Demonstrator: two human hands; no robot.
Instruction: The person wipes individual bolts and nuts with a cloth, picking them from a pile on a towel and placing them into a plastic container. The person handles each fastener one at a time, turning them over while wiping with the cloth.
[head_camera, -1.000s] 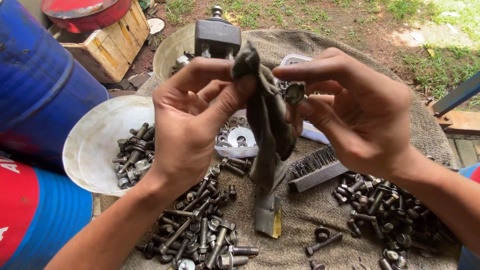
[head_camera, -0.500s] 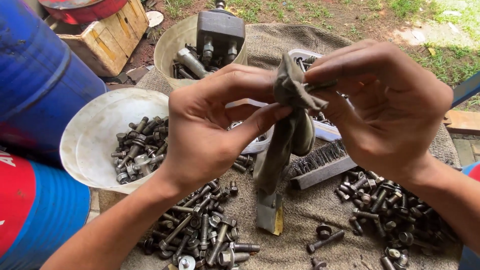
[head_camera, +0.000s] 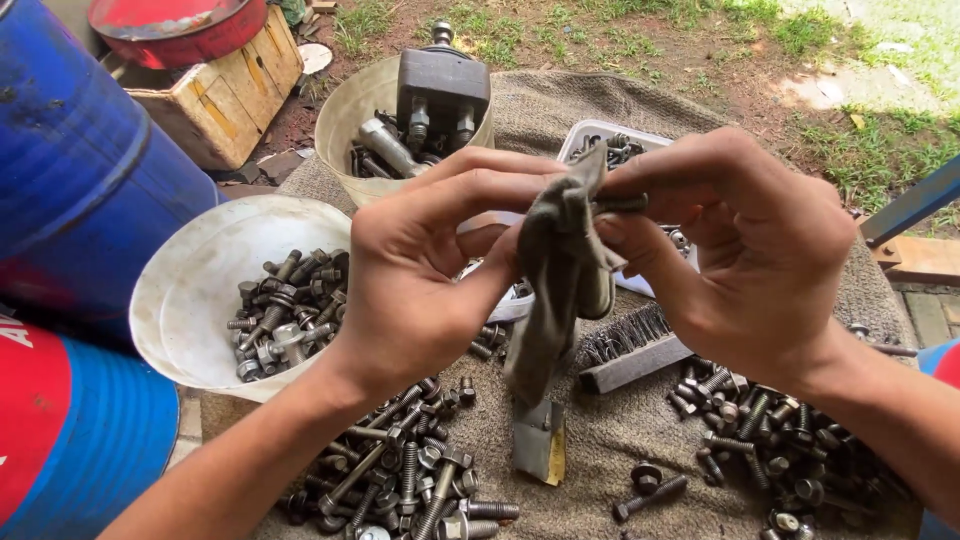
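Note:
Both my hands are raised over a sackcloth mat (head_camera: 620, 440) strewn with bolts. My left hand (head_camera: 430, 280) grips a grey rag (head_camera: 555, 290) that hangs down between the hands. My right hand (head_camera: 740, 250) pinches a dark bolt (head_camera: 620, 203) wrapped in the rag's upper fold; only the bolt's end shows. A wire brush (head_camera: 630, 350) lies on the mat just below my right hand.
A white bowl (head_camera: 190, 300) of bolts sits at left, a beige bucket (head_camera: 350, 110) with a dark metal part behind, a white tray (head_camera: 600, 135) beyond the hands. Bolt piles (head_camera: 400, 480) (head_camera: 780, 440) lie on the mat. Blue drums (head_camera: 70, 170) stand left, a wooden crate (head_camera: 220, 90) behind.
The rag has been bunched up around the bolt between my fingertips, and both hands have shifted slightly right and closer together.

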